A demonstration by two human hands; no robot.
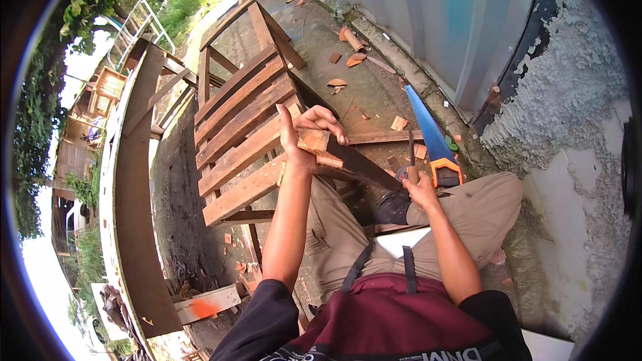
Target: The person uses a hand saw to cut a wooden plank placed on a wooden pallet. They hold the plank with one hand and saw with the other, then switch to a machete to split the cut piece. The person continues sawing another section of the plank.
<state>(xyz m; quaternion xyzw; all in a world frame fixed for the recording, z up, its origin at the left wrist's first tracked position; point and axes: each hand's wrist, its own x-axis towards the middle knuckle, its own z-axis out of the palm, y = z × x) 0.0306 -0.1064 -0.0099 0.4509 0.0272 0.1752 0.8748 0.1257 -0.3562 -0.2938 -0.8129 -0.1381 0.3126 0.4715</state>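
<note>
A slatted wooden piece of furniture (244, 130), brown with raw cut ends, stands in front of me, left of centre. At its near right corner is my left hand (309, 127), thumb stretched up and fingers apart, slightly bent. The hand rests against the pale cut end of a wooden piece (313, 140), which hides part of the palm. My right hand (422, 192), by my bent knee, is closed round a slim hand tool (412, 175) with a brown handle and a narrow dark shaft pointing away from me. Its exact kind is unclear.
A handsaw (426, 124) with a blue blade and orange handle leans beside my right knee. Wood offcuts (399, 123) and dry leaves lie on the concrete. A corrugated metal wall (441, 20) bounds the right side; a long brown board (130, 194) stands at left.
</note>
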